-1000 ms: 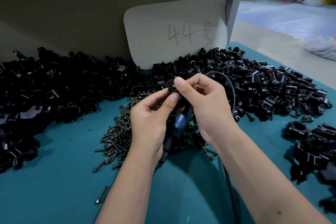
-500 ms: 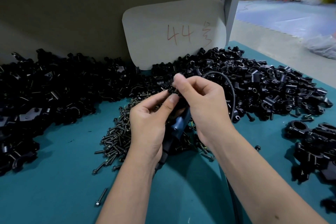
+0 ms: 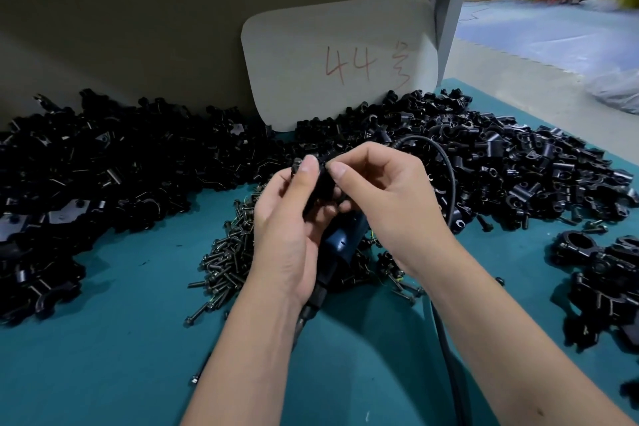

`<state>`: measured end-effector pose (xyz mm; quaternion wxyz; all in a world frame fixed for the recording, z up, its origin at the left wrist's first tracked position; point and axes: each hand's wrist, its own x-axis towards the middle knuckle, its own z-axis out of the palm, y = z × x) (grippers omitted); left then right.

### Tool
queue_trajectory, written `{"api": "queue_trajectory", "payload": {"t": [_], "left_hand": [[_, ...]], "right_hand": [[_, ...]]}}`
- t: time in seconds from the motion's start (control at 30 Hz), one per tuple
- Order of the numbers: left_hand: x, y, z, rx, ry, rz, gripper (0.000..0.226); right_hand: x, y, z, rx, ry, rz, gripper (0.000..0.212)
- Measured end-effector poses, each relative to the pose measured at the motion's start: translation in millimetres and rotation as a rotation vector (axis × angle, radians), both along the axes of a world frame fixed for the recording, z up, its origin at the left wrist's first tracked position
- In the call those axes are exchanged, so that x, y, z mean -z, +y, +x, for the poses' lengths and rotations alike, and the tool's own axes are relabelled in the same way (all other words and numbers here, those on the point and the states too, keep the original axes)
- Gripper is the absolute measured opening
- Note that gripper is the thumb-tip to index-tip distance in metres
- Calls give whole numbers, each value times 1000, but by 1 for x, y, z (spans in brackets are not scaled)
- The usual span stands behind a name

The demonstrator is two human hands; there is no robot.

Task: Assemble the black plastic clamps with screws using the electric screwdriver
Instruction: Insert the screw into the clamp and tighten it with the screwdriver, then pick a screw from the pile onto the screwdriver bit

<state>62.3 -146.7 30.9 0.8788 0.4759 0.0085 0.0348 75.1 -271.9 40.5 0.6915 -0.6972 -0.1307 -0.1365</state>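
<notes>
Both hands meet over the middle of the teal tabletop [image 3: 114,349]; left hand [image 3: 287,235] and right hand [image 3: 390,204] pinch one black clamp [image 3: 320,183] between their fingertips; a blue electric screwdriver [image 3: 340,242] pokes out under them, cable [image 3: 446,176] looping right; loose screws [image 3: 224,259] just left; clamp heaps far left [image 3: 103,166] and right [image 3: 501,162]; card marked 44 [image 3: 340,59] behind.

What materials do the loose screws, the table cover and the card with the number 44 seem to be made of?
Loose screws: probably metal, dark grey with a dull glint.
Table cover: teal, matte, perhaps rubber or felt; unclear.
Card: pale, flat and matte, likely cardboard, red handwriting.
</notes>
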Motion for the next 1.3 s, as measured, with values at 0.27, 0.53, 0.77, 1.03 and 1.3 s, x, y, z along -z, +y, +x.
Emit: {"api": "queue_trajectory", "payload": {"t": [0.27,0.53,0.77,1.03,1.3], "left_hand": [[-3,-1,-2,-34,36,162,33],[-7,-5,-3,22,55,-63,22],[-5,13,4,-50,129,-146,24],[3,25,12,-206,160,11,15],[6,31,12,-137,171,80,19]], "right_hand": [[2,-1,-2,3,-32,-74,13],[0,0,-4,132,-29,-26,29],[2,-2,-6,609,117,-690,53],[13,14,-8,543,389,-769,91],[7,-3,1,341,294,-58,44]]}}
